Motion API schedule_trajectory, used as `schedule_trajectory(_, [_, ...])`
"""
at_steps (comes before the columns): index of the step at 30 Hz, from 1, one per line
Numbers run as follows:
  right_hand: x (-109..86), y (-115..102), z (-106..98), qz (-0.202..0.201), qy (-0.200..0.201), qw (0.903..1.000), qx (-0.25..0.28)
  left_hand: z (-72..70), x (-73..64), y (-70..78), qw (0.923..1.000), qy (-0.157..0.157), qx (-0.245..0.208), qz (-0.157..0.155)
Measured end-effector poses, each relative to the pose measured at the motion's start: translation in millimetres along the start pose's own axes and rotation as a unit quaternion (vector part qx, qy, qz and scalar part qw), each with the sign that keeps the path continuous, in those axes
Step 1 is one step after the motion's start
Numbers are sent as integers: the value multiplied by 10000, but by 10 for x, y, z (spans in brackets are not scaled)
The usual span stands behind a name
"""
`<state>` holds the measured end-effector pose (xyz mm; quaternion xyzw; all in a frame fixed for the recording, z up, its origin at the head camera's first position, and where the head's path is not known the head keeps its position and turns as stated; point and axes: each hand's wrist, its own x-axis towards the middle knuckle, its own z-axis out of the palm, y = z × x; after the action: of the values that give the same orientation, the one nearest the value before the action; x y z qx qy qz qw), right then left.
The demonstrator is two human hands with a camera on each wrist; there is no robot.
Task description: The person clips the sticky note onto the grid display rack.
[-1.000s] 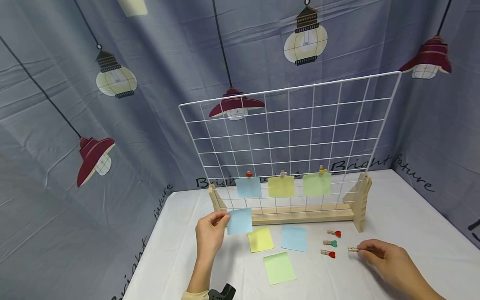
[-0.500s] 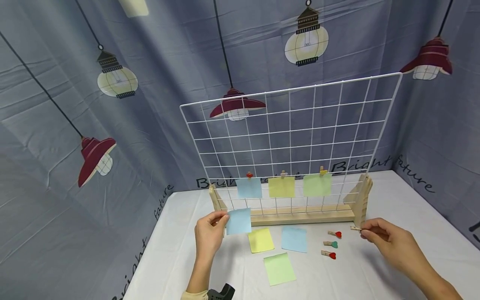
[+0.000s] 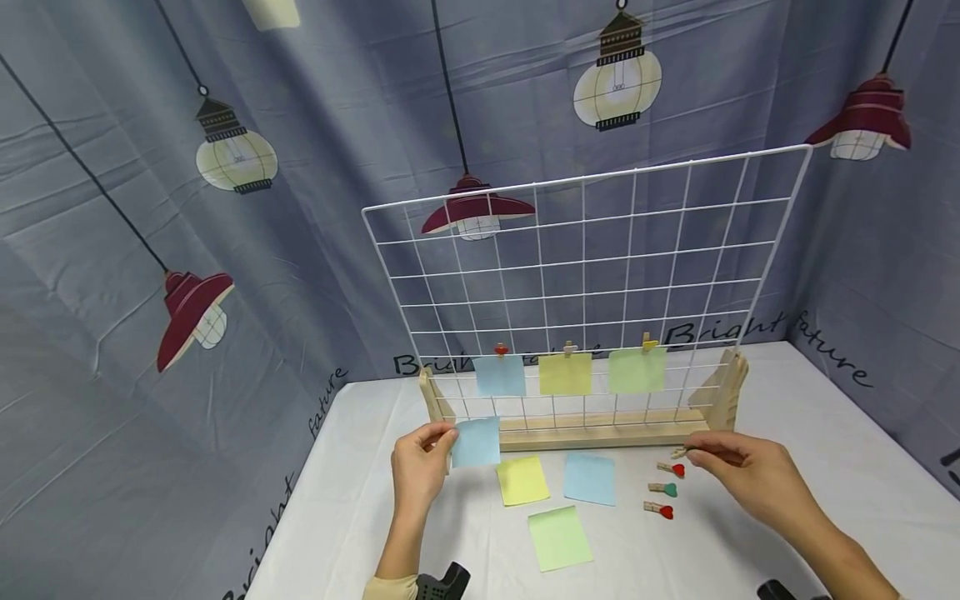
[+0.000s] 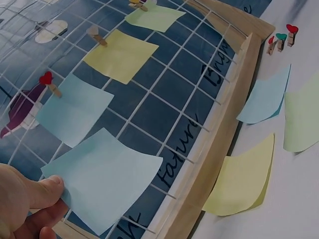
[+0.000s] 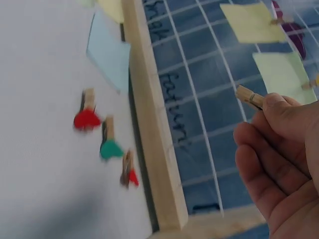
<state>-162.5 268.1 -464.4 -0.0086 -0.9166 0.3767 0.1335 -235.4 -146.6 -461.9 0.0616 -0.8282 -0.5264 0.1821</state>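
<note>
Head view: loose notes (image 3: 560, 538) lie nearest, with three spare pegs (image 3: 663, 489) lined up beside them, probably for easy picking. The right hand (image 3: 757, 483) pinches a peg (image 5: 249, 96), its far end bare. The left hand (image 3: 420, 471) pinches a blue note (image 3: 477, 442) by one side, leaving most uncovered, before the rack (image 3: 592, 436), where pegs hold three clipped notes (image 3: 565, 374).

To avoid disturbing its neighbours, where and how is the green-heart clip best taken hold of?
Probably pinch the green-heart clip by its heart end, from the right: that end points right, one red-heart clip lies beyond it and another nearer.
</note>
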Motion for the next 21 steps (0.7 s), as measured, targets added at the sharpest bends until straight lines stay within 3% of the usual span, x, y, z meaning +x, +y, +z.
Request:
schedule_trajectory(6, [103, -263, 157, -74, -192, 9992, 343, 66, 76, -102, 10000, 35, -31, 61])
schedule_trajectory(16, [231, -660, 505, -668, -261, 9942, 807, 205, 158, -204, 9998, 142, -161, 7])
schedule_trajectory(21, [291, -854, 683, -705, -686, 9897, 1035, 266, 197, -246, 9995, 238, -212, 32])
